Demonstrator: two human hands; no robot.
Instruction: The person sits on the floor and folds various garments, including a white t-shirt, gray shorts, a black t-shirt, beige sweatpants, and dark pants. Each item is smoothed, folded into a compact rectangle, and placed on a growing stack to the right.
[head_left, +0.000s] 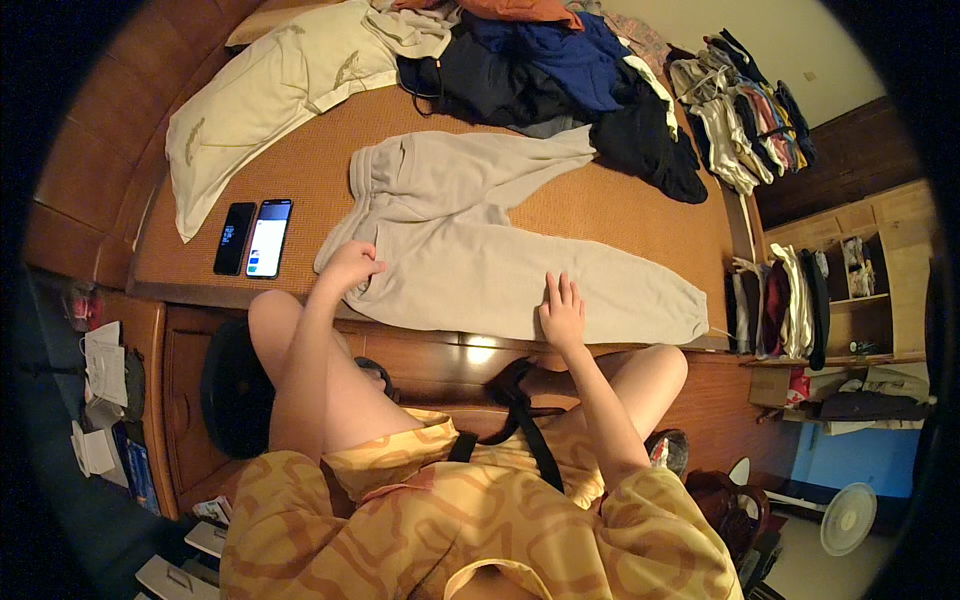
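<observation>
A pair of light grey sweatpants (450, 255) lies spread on the woven bed mat (570, 214), waistband to the left and cuffs to the right. My left hand (351, 264) is curled on the near side pocket, just below the waistband, with a fold of cloth at its fingers. Its fingertips are partly hidden. My right hand (562, 311) rests flat on the near trouser leg, fingers slightly apart and pointing away from me. The far leg's cuff reaches up to a heap of dark clothes (517, 75).
Two smartphones, one dark (234, 238) and one lit (269, 238), lie left of the waistband. A pale pillow (277, 97) is behind them. Hanging clothes (784, 304) and wooden shelves (862, 300) stand to the right. A white fan (847, 517) is at lower right.
</observation>
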